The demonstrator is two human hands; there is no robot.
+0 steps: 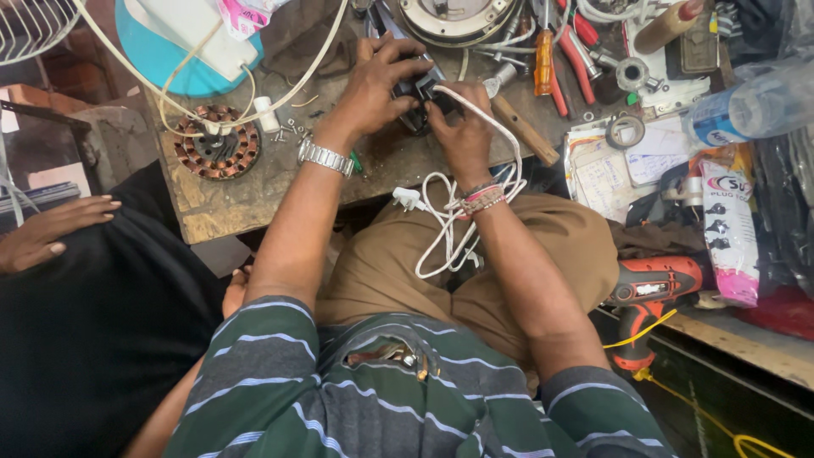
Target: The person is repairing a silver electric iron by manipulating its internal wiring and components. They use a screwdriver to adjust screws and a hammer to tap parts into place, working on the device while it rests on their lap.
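My left hand [373, 85], with a metal watch on its wrist, grips a small black device [421, 92] on the worn wooden workbench [246, 182]. My right hand [462, 123], with bead bracelets, pinches the same black device from the near side. A white power cord [454, 216] runs from the device over my right hand and hangs in loops across my brown trousers, ending in a white plug [409, 198].
A copper-wound motor stator [218, 142] and loose screws lie left on the bench. Orange-handled pliers [560, 59], a tape roll [625, 131] and a plastic bottle [746, 106] lie to the right. An orange cordless drill [653, 293] rests by my right leg. Another person's hand [51, 233] rests at far left.
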